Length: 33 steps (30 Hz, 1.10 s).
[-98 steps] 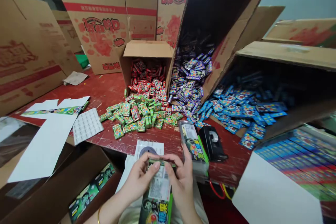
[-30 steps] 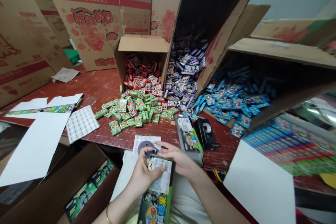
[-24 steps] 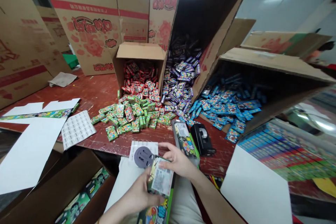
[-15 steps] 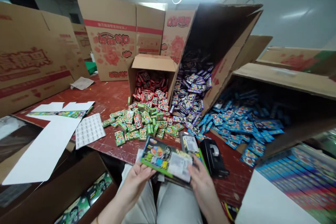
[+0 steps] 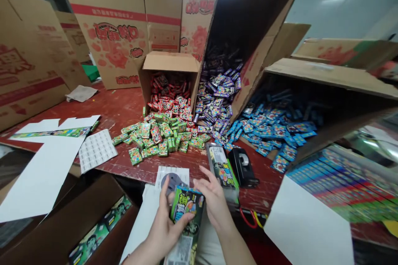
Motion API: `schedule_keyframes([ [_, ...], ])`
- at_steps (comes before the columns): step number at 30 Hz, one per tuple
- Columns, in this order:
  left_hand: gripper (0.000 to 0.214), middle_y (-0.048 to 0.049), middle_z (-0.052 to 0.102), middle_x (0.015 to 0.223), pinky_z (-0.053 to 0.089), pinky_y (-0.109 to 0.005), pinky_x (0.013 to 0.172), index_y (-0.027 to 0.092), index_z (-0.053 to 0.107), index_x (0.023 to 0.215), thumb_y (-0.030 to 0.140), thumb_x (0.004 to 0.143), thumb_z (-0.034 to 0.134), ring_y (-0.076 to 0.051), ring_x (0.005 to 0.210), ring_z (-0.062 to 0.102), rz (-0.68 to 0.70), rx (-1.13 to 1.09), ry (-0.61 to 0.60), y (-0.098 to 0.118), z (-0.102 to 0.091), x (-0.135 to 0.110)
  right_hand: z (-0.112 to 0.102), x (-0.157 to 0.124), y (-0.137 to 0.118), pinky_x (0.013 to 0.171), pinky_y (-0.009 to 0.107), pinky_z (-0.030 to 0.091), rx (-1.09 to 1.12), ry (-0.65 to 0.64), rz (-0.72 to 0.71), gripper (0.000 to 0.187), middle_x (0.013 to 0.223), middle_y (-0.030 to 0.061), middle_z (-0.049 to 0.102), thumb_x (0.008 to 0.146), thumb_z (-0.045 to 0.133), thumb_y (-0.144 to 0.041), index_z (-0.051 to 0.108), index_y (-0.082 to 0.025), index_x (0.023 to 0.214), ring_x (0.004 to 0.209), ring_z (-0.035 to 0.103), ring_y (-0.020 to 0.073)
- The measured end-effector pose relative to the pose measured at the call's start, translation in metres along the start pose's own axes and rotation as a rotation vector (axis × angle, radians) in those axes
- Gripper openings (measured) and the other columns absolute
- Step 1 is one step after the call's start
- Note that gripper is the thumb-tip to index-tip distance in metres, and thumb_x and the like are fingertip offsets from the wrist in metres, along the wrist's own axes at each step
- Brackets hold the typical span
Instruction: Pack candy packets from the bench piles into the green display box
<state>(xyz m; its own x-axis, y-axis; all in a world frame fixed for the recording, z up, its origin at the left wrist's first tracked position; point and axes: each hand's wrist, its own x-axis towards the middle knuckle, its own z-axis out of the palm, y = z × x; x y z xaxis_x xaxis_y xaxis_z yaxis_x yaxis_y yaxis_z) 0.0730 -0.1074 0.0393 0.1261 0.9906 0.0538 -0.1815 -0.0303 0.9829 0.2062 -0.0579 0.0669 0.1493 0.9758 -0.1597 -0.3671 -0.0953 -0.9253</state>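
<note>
My left hand (image 5: 164, 227) grips a black and green printed candy box (image 5: 189, 232), its thumb across the front. The box stands on end, tilted over my lap, with a pale label patch at its lower end. My right hand (image 5: 214, 203) is at the box's upper right corner, fingers stretched and apart; whether they touch it I cannot tell. Behind the box, a white sheet with a grey round print (image 5: 171, 180) lies at the table edge. A similar green and black pack (image 5: 222, 165) lies beside a black tape dispenser (image 5: 244, 167).
Small green packs (image 5: 155, 138) are heaped mid-table. Tipped cartons spill red packs (image 5: 171, 103), purple packs (image 5: 217, 103) and blue packs (image 5: 273, 132). White card cut-outs (image 5: 46, 169) and a label sheet (image 5: 97, 149) lie left. An open carton (image 5: 102, 198) stands below; stacked display boxes (image 5: 336, 178) stand right.
The candy box has turned from lying sideways in both hands to upright in my left hand. My right hand has let go of its end. The view has shifted right and down.
</note>
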Motion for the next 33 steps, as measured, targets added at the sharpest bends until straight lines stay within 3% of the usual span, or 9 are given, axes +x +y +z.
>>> schedule_keyframes([
  [4,0.071,-0.0104,0.061,0.117,0.045,-0.036,0.095,0.026,0.02,0.134,0.028,0.081,0.066,-0.024,0.104,0.062,-0.025,-0.013,-0.002,0.003,-0.004,0.006,0.002,-0.02,0.031,0.075,0.033,0.05,-0.123,0.259,-0.377,0.062,0.101,0.0061,0.063,0.076,0.068,-0.036,0.038,-0.026,0.129,0.079,0.062,0.0175],
  [7,0.074,-0.0105,0.06,0.12,0.047,-0.034,0.091,0.026,0.018,0.138,0.027,0.081,0.066,-0.023,0.104,0.062,-0.028,-0.022,0.025,0.005,-0.007,0.01,0.001,-0.032,0.048,0.085,0.035,0.049,-0.202,0.247,-0.514,0.053,0.117,0.0088,0.058,0.082,0.064,-0.029,0.036,-0.03,0.127,0.096,0.06,0.0185],
  [11,0.06,-0.0086,0.053,0.131,0.043,-0.032,0.097,0.027,0.034,0.133,0.029,0.082,0.065,-0.023,0.113,0.056,-0.012,0.091,0.033,0.003,-0.01,0.007,-0.006,-0.034,0.053,0.088,0.036,0.048,-0.234,0.157,-0.446,0.044,0.104,0.0072,0.063,0.084,0.062,-0.026,0.041,-0.026,0.122,0.097,0.06,0.0194],
  [15,0.023,-0.0051,0.064,0.1,0.048,-0.033,0.083,0.023,0.053,0.103,0.033,0.084,0.061,-0.022,0.095,0.062,0.011,0.101,0.067,-0.002,-0.013,0.011,-0.007,-0.029,0.049,0.082,0.036,0.049,-0.185,0.074,-0.35,0.043,0.085,0.0031,0.062,0.083,0.063,-0.027,0.041,-0.023,0.12,0.083,0.061,0.0182],
  [17,0.014,-0.0065,0.065,0.096,0.046,-0.035,0.086,0.021,0.057,0.088,0.034,0.084,0.061,-0.023,0.096,0.061,0.082,0.079,0.099,-0.003,-0.014,0.018,-0.004,-0.029,0.047,0.081,0.036,0.05,-0.149,0.08,-0.348,0.05,0.095,0.0055,0.061,0.081,0.065,-0.027,0.038,-0.024,0.123,0.084,0.061,0.0183],
  [20,0.014,-0.0053,0.066,0.094,0.045,-0.036,0.086,0.022,0.054,0.088,0.033,0.083,0.062,-0.021,0.093,0.061,0.127,0.013,0.139,-0.002,-0.014,0.025,-0.001,-0.031,0.045,0.084,0.038,0.05,-0.127,0.079,-0.383,0.063,0.114,0.0098,0.059,0.082,0.064,-0.027,0.028,-0.027,0.134,0.089,0.063,0.0193],
  [22,0.019,-0.0033,0.067,0.089,0.046,-0.034,0.083,0.024,0.053,0.096,0.032,0.083,0.063,-0.02,0.088,0.062,0.111,0.003,0.15,0.0,-0.014,0.025,-0.003,-0.033,0.042,0.086,0.04,0.049,-0.166,0.051,-0.355,0.068,0.104,0.0084,0.065,0.083,0.062,-0.028,0.023,-0.026,0.139,0.088,0.064,0.0204],
  [27,0.013,-0.0086,0.069,0.093,0.046,-0.036,0.087,0.019,0.068,0.082,0.032,0.078,0.068,-0.024,0.093,0.062,0.104,0.121,0.014,0.007,-0.018,0.022,-0.011,-0.033,0.031,0.081,0.038,0.051,-0.178,0.018,-0.223,0.073,0.08,0.0022,0.07,0.075,0.072,-0.029,0.032,-0.023,0.135,0.08,0.066,0.0213],
  [33,0.027,-0.0069,0.074,0.085,0.052,-0.029,0.072,0.017,0.069,0.09,0.037,0.073,0.073,-0.02,0.077,0.066,-0.113,-0.022,0.102,0.01,-0.017,0.034,-0.017,-0.018,0.011,0.085,0.041,0.05,-0.135,-0.103,-0.026,0.066,0.087,0.0066,0.074,0.07,0.077,-0.031,0.043,-0.022,0.126,0.087,0.068,0.0249],
])
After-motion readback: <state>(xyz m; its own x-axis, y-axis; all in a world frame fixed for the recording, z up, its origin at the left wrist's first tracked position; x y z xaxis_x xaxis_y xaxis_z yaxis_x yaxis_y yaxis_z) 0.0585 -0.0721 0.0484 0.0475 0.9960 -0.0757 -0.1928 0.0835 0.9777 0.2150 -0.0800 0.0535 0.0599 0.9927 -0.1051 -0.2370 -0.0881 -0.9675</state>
